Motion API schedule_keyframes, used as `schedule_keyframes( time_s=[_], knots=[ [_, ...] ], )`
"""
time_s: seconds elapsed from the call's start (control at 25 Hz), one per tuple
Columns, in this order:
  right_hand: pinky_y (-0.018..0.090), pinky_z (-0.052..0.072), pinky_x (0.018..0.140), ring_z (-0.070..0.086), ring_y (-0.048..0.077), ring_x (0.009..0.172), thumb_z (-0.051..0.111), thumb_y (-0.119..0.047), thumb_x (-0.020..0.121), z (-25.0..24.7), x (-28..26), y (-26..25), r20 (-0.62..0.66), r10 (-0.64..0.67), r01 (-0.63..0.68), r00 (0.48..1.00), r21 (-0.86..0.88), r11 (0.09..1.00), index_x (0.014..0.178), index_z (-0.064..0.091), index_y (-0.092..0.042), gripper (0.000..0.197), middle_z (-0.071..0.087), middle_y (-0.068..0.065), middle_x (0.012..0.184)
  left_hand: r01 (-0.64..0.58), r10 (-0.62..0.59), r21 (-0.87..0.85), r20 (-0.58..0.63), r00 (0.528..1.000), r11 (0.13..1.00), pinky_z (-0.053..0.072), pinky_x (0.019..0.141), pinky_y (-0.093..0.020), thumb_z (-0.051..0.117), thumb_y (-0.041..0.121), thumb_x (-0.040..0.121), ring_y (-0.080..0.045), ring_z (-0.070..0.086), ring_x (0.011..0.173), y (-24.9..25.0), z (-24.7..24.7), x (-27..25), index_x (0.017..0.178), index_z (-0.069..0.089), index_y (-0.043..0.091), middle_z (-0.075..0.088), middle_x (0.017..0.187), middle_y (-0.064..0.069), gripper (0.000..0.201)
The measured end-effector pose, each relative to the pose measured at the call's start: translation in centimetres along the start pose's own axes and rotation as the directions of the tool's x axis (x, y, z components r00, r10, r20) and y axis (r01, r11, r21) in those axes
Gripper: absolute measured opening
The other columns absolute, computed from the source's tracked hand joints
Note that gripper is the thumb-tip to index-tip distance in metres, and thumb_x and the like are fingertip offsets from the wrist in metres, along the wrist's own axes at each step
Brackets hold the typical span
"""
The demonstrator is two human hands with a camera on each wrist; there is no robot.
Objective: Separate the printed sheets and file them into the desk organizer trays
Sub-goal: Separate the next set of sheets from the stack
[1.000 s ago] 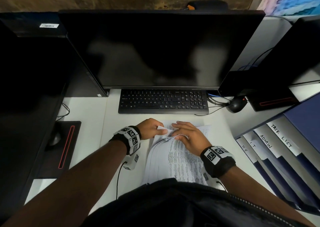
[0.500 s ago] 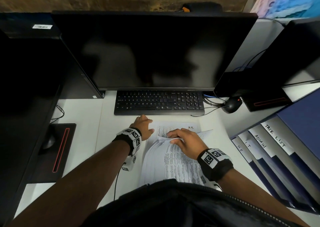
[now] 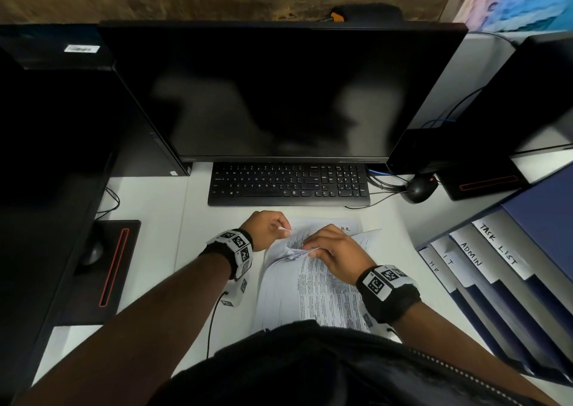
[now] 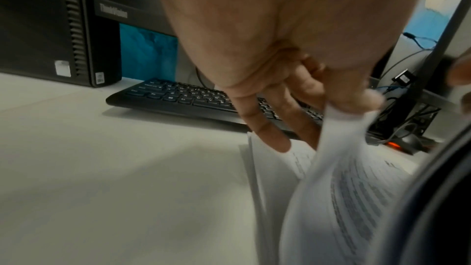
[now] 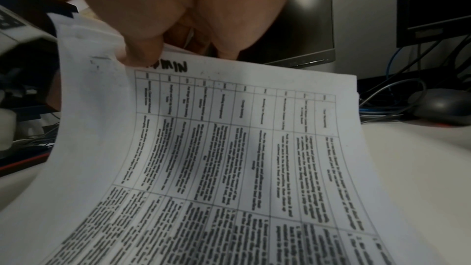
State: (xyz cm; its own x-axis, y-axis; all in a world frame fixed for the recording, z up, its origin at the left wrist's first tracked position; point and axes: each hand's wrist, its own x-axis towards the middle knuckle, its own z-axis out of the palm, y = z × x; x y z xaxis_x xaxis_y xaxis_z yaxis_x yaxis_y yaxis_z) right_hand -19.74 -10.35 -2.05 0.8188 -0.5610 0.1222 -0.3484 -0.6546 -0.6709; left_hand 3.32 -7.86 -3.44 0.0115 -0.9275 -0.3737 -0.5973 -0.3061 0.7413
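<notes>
The printed sheets (image 3: 313,294) lay on the white surface (image 3: 148,213) just in front of the keyboard (image 3: 288,184) — their far corner lifted. The left hand (image 3: 266,230) pinched that raised corner between thumb and fingers (image 4: 265,130). The right hand (image 3: 336,252) gripped the top sheet's upper edge, marked "ADMIN". The desk organizer trays (image 3: 496,269) stood at the right, labelled HR, IT, ADMIN, TASK LIST.
</notes>
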Motion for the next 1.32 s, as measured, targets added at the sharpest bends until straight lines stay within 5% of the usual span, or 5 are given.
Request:
schedule_keyframes(
  time_s=[0.16, 0.32, 0.44, 0.6, 1.32],
  knots=[
    [0.028, 0.031, 0.103, 0.047, 0.006, 0.117, 0.052, -0.028, 0.091, 0.3, -0.1, 0.3, -0.016, 0.030, -0.030, 0.999, -0.019, 0.999, 0.105, 0.067, -0.023, 0.020, 0.063, -0.004, 0.120, -0.088, 0.115, -0.163, 0.161, 0.980, 0.983, 0.053, 0.080, -0.026, 0.074, 0.015, 0.080, -0.019, 0.068, 0.079, 1.0, 0.2, -1.7, 0.078, 0.071, 0.016, 0.073, 0.084, -0.006, 0.003],
    [0.038, 0.049, 0.078, 0.059, 0.016, 0.083, 0.054, -0.030, 0.093, 0.1, -0.2, 0.0, 0.032, 0.113, -0.113, 0.993, 0.003, 0.994, 0.102, 0.063, -0.025, 0.014, 0.069, -0.002, 0.089, -0.121, 0.142, -0.256, 0.068, 0.987, 0.959, 0.050, 0.072, -0.018, 0.055, 0.021, 0.094, -0.005, 0.066, 0.073, 1.5, -0.1, -1.6, 0.086, 0.071, 0.010, 0.072, 0.081, -0.003, 0.021],
    [0.036, 0.049, 0.076, 0.061, 0.014, 0.082, 0.053, -0.030, 0.094, -0.6, -0.1, -0.7, 0.039, 0.125, -0.125, 0.991, 0.003, 0.992, 0.104, 0.062, -0.026, 0.014, 0.069, -0.005, 0.092, -0.049, 0.057, 0.098, -0.077, 0.995, 0.994, 0.042, 0.098, -0.031, 0.051, 0.024, 0.095, -0.008, 0.057, 0.107, -0.6, -0.2, 0.0, 0.116, 0.063, 0.019, 0.064, 0.120, 0.000, 0.025],
    [0.031, 0.048, 0.081, 0.061, 0.013, 0.090, 0.054, -0.029, 0.094, -1.1, -0.3, -1.2, 0.081, 0.135, -0.136, 0.987, -0.002, 0.991, 0.110, 0.064, -0.024, 0.020, 0.069, -0.005, 0.101, 0.126, -0.151, 0.398, 0.031, 0.988, 0.909, 0.028, 0.113, -0.039, 0.052, 0.030, 0.092, -0.020, 0.028, 0.137, -2.2, 0.5, 0.5, 0.145, 0.030, 0.019, 0.029, 0.151, 0.001, 0.059],
    [0.030, 0.047, 0.083, 0.061, 0.015, 0.090, 0.054, -0.028, 0.093, -0.8, -0.2, -1.2, 0.078, 0.087, -0.086, 0.993, -0.017, 0.996, 0.110, 0.068, -0.019, 0.024, 0.070, -0.001, 0.101, 0.053, 0.006, 0.338, -0.174, 0.985, 0.940, 0.042, 0.084, -0.027, 0.065, 0.024, 0.086, -0.015, 0.053, 0.104, -0.6, 0.0, 0.1, 0.098, 0.065, 0.022, 0.051, 0.114, 0.007, 0.012]
  ],
)
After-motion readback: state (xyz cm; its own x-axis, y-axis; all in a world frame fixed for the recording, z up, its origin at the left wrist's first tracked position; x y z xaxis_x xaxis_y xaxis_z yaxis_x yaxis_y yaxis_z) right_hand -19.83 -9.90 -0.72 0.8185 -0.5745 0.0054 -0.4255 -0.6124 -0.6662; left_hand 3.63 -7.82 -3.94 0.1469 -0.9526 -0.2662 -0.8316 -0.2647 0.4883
